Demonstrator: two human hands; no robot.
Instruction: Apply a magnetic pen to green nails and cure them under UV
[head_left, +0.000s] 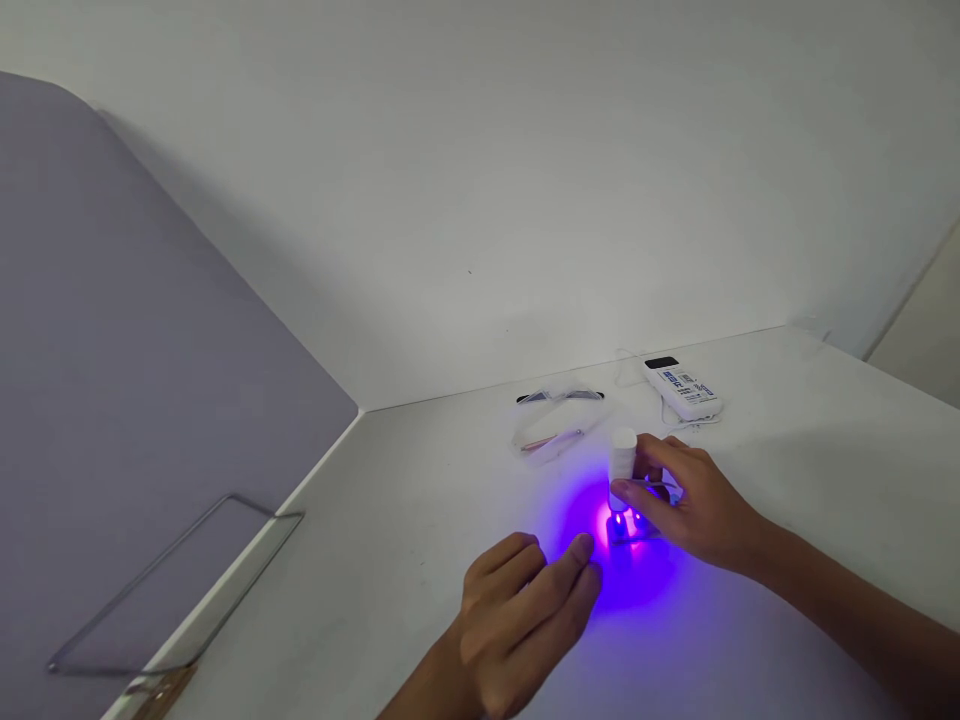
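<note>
My right hand (694, 505) grips a small white cylindrical UV lamp (623, 458) that stands upright, with the thumb on its near side and the other fingers behind it. Violet light glows under the lamp onto a small dark, shiny piece (634, 536) whose kind I cannot make out. A thin pale strip or cable (660, 485) runs by the right fingers. Just left of the glow is my left hand (525, 610), fingers curled and pressed together at the tips. Whatever it may hold is hidden.
Behind the hands lies a clear plastic wrapper (536, 425) with a thin pinkish stick (540, 441). A white power bank (682, 388) with a dark display and a cable rests near the wall. At left, a bent metal wire frame (247, 590) overhangs the white table's edge (225, 570).
</note>
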